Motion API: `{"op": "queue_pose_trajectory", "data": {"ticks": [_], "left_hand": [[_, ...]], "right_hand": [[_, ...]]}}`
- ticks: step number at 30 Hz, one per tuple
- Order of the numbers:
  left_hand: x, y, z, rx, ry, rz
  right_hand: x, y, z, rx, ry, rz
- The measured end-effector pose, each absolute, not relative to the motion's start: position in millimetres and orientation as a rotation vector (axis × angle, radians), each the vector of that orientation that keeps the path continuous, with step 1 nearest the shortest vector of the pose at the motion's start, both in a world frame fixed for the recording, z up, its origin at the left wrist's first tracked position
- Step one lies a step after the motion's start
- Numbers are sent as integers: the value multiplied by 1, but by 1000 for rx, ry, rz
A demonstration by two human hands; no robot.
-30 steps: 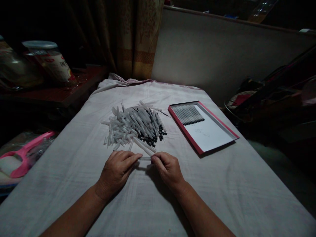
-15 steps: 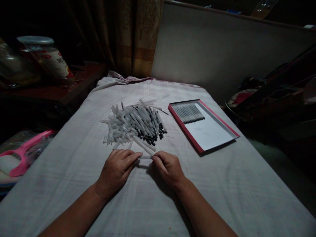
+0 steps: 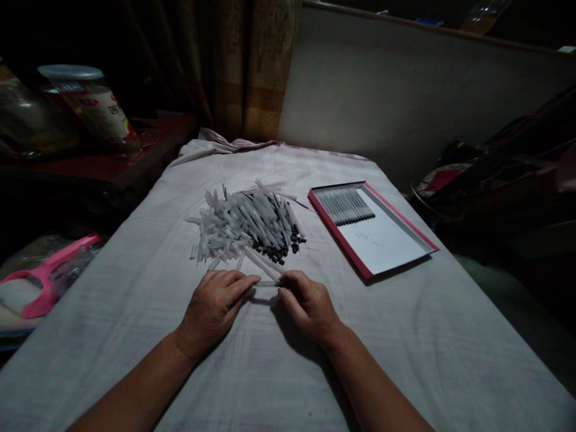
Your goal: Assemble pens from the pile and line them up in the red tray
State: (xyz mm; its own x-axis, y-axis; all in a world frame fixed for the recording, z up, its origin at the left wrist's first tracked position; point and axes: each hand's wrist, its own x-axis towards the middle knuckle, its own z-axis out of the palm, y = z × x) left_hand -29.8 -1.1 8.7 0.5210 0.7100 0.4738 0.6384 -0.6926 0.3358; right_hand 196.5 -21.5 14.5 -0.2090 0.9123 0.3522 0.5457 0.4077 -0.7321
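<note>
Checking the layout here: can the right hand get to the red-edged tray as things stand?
Probably yes. Only bare cloth lies between the right hand and the red-edged tray to its right. The hand is busy, though: it pinches a clear tube with the left hand.

The thin, clear pen tube (image 3: 266, 283) lies level and crosswise, pinched at each end.

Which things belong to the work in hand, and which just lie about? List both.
In use: left hand, right hand, pen tube between them, pile of pen parts, red tray, row of pens in it.
Lying about: jar, pink-handled tool, curtain.
</note>
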Motion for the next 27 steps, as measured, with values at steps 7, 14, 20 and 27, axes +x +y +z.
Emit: {"op": "queue_pose_trajectory", "data": {"ticks": [7, 14, 20, 27], "left_hand": [[-29, -1, 12, 2640, 1162, 890], [-29, -1, 12, 2645, 1163, 908], [-29, -1, 12, 2650, 1162, 888], [-29, -1, 10, 2657, 1138, 899]], "right_hand": [[198, -22, 14, -1241, -1898, 603], [198, -22, 14, -1266, -1946, 532], [199, -22, 13, -1230, -2001, 468], [199, -21, 13, -1190, -2040, 401]]}}
